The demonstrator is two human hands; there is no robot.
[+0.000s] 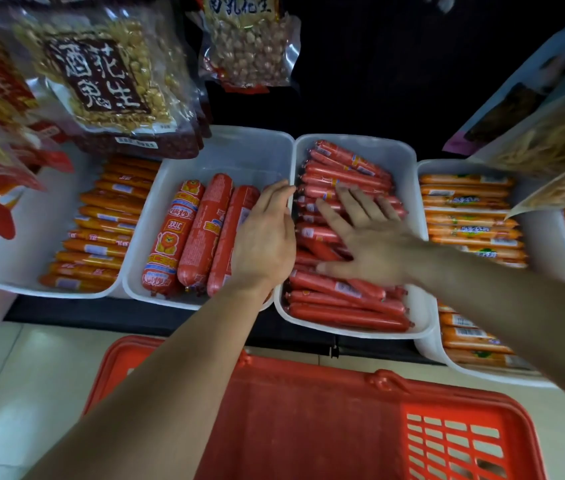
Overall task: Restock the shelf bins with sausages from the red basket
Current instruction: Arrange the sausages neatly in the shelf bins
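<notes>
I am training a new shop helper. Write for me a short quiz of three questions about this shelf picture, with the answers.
1. True or false: the right hand lies flat on the thin red sausages.
2. Which bin holds the three thick sausages? A) the one left of the thin red ones B) the far right one
3. Fill in: the left hand rests at the shared rims of two white ____.

Key: 1 true; 2 A; 3 bins.

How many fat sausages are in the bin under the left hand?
3, side by side in the white bin: left, middle, right, partly under the left hand. More may be hidden.
</notes>
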